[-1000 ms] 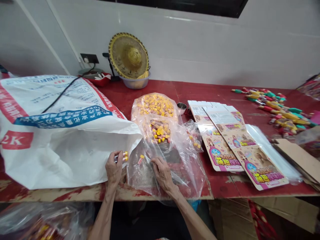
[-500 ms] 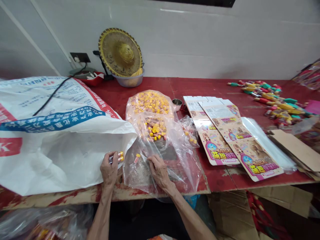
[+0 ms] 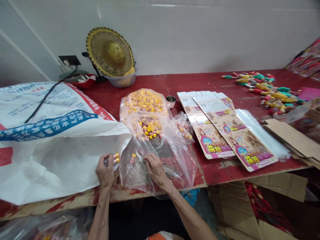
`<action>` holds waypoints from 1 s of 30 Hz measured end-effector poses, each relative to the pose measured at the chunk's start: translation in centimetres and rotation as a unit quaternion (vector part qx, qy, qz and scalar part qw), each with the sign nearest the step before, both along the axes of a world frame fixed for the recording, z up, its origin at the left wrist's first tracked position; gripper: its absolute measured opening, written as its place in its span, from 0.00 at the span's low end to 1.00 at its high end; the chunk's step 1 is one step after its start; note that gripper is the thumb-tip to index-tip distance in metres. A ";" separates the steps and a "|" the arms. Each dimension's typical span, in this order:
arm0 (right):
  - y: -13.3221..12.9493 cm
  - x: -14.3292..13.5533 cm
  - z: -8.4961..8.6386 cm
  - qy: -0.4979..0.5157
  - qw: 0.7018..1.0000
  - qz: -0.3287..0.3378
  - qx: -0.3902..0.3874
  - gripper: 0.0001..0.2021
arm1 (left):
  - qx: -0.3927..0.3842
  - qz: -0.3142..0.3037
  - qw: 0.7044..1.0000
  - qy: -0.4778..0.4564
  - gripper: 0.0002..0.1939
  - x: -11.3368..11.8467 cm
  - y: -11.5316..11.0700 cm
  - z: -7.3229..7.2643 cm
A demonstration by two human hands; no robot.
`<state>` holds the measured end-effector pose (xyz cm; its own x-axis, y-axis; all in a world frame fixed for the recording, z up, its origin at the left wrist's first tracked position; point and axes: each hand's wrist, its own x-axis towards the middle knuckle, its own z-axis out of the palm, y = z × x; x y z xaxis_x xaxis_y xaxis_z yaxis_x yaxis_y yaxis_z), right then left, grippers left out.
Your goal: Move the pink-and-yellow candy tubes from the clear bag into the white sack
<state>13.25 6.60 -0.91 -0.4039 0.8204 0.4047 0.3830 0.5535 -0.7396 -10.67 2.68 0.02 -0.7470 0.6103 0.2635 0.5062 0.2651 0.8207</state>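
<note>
My left hand (image 3: 105,171) is closed round a few small tubes with yellow caps (image 3: 116,158), beside the mouth of a large white woven sack (image 3: 72,163). To its right, my right hand (image 3: 155,170) lies over the near part of a clear plastic bag (image 3: 183,166), fingers drawn together on the film. Inside the bag's far part many tubes with yellow caps (image 3: 147,101) are heaped. One single tube (image 3: 133,157) lies apart from the heap, between my hands. What exactly the right fingertips pinch is partly hidden.
Printed cardboard sheets (image 3: 212,133) and clear plastic sleeves (image 3: 262,136) lie on the red table (image 3: 205,83). A metal cup (image 3: 171,101) and a small bag of tubes (image 3: 184,130) are nearer the middle. Colourful pens or sticks (image 3: 270,90) lie far right. A straw hat (image 3: 110,51) leans on a basin (image 3: 122,80).
The view has turned slightly, so most things sit further left in the picture. Both hands keep nearly the same places over the bag and beside the sack, the left with its tubes.
</note>
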 end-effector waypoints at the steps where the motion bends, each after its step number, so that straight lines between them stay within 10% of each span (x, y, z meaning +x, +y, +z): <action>1: 0.0 0.0 0.0 0.000 1.000 0.000 0.000 0.14 | 0.001 0.002 1.000 0.005 0.19 0.0 0.0 0.1; 30: -0.2 -0.1 0.3 -0.021 1.000 -0.007 -0.019 0.13 | -0.002 0.019 1.000 0.011 0.19 0.4 0.2 0.5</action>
<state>13.19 6.44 -0.61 -0.4076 0.8407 0.3563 0.4215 0.5194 -0.7434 -10.27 2.84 0.48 -0.7642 0.5820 0.2778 0.5129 0.2874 0.8089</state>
